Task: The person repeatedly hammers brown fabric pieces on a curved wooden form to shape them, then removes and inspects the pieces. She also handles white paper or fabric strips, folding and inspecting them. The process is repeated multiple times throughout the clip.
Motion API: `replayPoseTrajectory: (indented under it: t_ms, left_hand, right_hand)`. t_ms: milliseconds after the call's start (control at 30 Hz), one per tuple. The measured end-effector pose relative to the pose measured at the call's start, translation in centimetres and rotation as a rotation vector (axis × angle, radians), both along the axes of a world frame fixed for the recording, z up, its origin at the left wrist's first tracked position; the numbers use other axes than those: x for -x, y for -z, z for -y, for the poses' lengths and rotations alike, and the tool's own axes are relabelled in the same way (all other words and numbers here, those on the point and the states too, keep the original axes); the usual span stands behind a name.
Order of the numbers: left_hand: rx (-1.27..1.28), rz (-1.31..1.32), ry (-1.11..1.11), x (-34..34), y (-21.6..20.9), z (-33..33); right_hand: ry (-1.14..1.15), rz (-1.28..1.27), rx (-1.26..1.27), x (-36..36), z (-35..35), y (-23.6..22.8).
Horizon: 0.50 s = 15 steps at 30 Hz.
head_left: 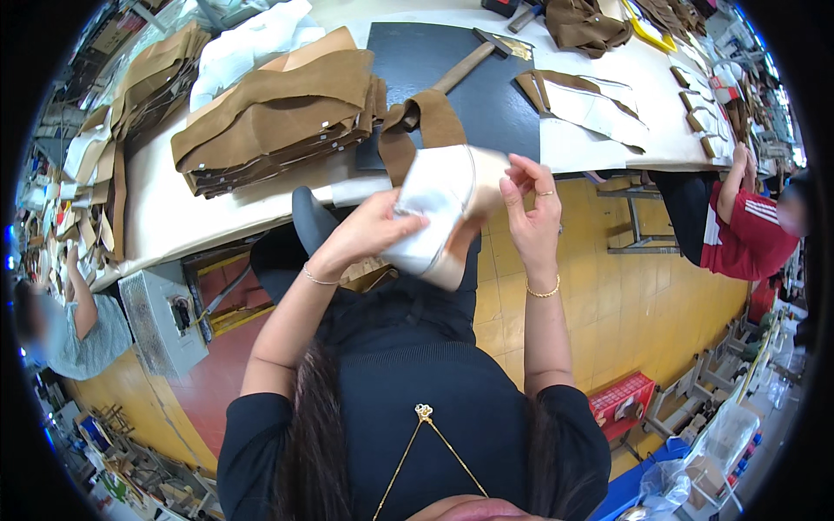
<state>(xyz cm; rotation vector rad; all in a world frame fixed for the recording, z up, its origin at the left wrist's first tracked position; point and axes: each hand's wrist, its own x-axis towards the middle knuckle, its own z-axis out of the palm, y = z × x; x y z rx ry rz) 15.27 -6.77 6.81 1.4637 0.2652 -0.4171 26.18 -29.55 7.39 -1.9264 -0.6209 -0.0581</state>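
Note:
My left hand (373,230) grips a white-lined leather piece (434,187), thumb on its pale face and fingers behind it. The piece is tilted above the table's near edge, with brown and beige showing along its right side; motion blurs it. At that right edge is my right hand (532,208), fingers loosely bent and thumb apart from them; whether it touches the edge is hard to see. Behind the piece, a curled brown leather strip (441,120) lies on the dark cutting mat (391,52), next to a wooden-handled hammer (469,65).
A thick stack of brown leather pieces (269,117) stands left of the mat. More cut pieces (586,104) lie to its right on the white table (565,156). One person (756,226) works at the far right, another (87,334) at the left. A red crate (621,404) stands behind right.

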Motion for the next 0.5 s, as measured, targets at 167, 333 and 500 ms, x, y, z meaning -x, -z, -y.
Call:
replayPoseTrajectory:
  t_ms: [167, 333, 500]
  left_hand:
    - [-0.402, 0.192, 0.423, 2.2, -5.0, -0.6]
    - [-0.583, 0.085, 0.529, 6.1, -8.5, -3.9]
    - [-0.811, 0.069, 0.273, 8.9, -14.8, -7.6]
  right_hand:
    - [-0.823, 0.123, 0.211, -0.3, -5.5, -4.6]
    - [-1.145, -0.217, 0.499, -0.5, -6.7, -7.5]
    - [-0.93, 0.388, 0.258, 0.4, -9.3, -12.8]
